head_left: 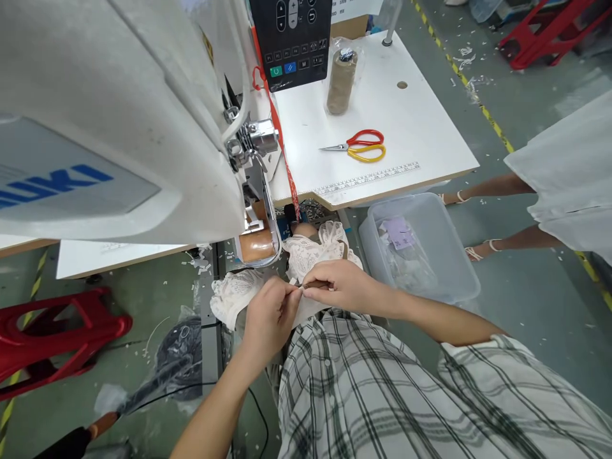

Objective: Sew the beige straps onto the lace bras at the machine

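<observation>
A cream lace bra (236, 294) lies across my lap, just below the sewing machine's head. My left hand (271, 312) is closed, with thumb and finger pinched on the bra near its middle. From the right, my right hand (348, 285) meets it, fingertips closed on the same spot. A narrow brown strip (313, 285) shows between the right fingers; whether it is part of the bra I cannot tell. The fingertips of both hands nearly touch, and the exact bit they pinch is too small to make out.
The sewing machine (119, 127) overhangs at left. Scissors (358, 146) and a thread cone (342, 83) are on the white table (430, 134), beneath a control panel (292, 44). A plastic bin (449, 255) holds bagged items. Red stools (52, 338) and a person's legs (502, 189) flank me.
</observation>
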`<state>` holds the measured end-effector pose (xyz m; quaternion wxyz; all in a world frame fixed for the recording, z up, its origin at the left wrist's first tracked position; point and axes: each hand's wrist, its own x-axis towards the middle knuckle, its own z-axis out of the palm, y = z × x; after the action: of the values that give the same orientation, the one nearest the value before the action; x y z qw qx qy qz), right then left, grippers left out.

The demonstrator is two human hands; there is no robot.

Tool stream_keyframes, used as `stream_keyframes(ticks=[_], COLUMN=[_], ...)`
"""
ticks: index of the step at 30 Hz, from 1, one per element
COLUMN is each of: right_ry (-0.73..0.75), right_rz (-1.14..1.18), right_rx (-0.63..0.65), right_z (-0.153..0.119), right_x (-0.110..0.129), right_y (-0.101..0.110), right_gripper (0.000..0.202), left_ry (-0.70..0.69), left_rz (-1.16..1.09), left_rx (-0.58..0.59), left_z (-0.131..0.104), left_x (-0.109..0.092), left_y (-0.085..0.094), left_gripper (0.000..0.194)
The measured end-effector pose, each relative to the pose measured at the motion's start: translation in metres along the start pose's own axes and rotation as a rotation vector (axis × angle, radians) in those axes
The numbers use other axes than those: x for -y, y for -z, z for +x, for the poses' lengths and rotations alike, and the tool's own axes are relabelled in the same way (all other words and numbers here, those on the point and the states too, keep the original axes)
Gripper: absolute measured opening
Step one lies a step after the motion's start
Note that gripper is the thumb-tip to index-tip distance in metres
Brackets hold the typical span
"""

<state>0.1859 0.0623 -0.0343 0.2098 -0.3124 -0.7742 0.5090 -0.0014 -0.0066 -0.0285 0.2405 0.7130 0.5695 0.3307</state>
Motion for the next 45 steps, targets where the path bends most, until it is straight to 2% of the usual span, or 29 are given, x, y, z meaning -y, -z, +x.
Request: stream_keyframes(ticks=[4, 7, 11, 14, 18, 26, 28, 31, 33, 34, 36, 38, 41, 45], right_ry=[-0.104, -0.145, 0.097, 0.284, 0.399, 0.582, 0.557, 0.413, 0.316, 0.285, 0.262, 0.267, 0.276, 0.252], right_rz=[0.140, 0.310, 0.215, 0.077, -0.119, -0.460, -0.438, -0.249, -0.076, -0.002, 0.089, 0.104, 0.050, 0.034], right_rx=[-0.080, -0.048, 0.138, 0.225, 0.187, 0.074, 0.034, 0.011, -0.025, -0.055, -0.115, -0.148, -0.151, -0.132], right_z=[0.004, 0.008, 0.012, 0.013, 0.013, 0.010, 0.009, 0.007, 0.005, 0.004, 0.002, 0.000, 0.000, 0.001], right_x=[-0.004, -0.010, -0.009, -0.002, 0.004, 0.001, -0.002, -0.004, -0.003, -0.002, 0.001, 0.003, 0.007, 0.011], right_y=[-0.005, -0.005, -0.006, -0.008, -0.011, -0.025, -0.030, -0.034, -0.035, -0.034, -0.033, -0.030, -0.027, -0.025], right_gripper=[0.013, 0.016, 0.010, 0.011, 0.018, 0.028, 0.028, 0.027, 0.024, 0.021, 0.017, 0.016, 0.017, 0.019], left_ry=[0.089, 0.176, 0.229, 0.197, 0.118, 0.134, 0.162, 0.212, 0.263, 0.296, 0.359, 0.398, 0.372, 0.188], left_rz=[-0.078, -0.121, -0.110, -0.088, -0.110, -0.015, 0.030, -0.019, -0.213, -0.346, -0.583, -0.662, -0.487, -0.139], left_rx=[0.049, 0.086, 0.108, 0.120, 0.113, 0.277, 0.329, 0.369, 0.324, 0.265, 0.098, -0.073, -0.174, -0.201], left_z=[-0.002, -0.004, -0.005, -0.005, -0.004, 0.001, 0.006, 0.010, 0.008, 0.005, -0.002, -0.009, -0.016, -0.014], left_x=[0.006, 0.010, 0.009, 0.007, 0.006, 0.004, 0.004, 0.007, 0.008, 0.008, 0.007, 0.005, 0.003, 0.008], left_y=[0.006, 0.015, 0.026, 0.031, 0.035, 0.041, 0.040, 0.034, 0.023, 0.016, 0.001, -0.011, -0.016, -0.009], left_gripper=[0.018, 0.023, 0.020, 0.016, 0.014, 0.013, 0.014, 0.015, 0.014, 0.013, 0.013, 0.017, 0.020, 0.019])
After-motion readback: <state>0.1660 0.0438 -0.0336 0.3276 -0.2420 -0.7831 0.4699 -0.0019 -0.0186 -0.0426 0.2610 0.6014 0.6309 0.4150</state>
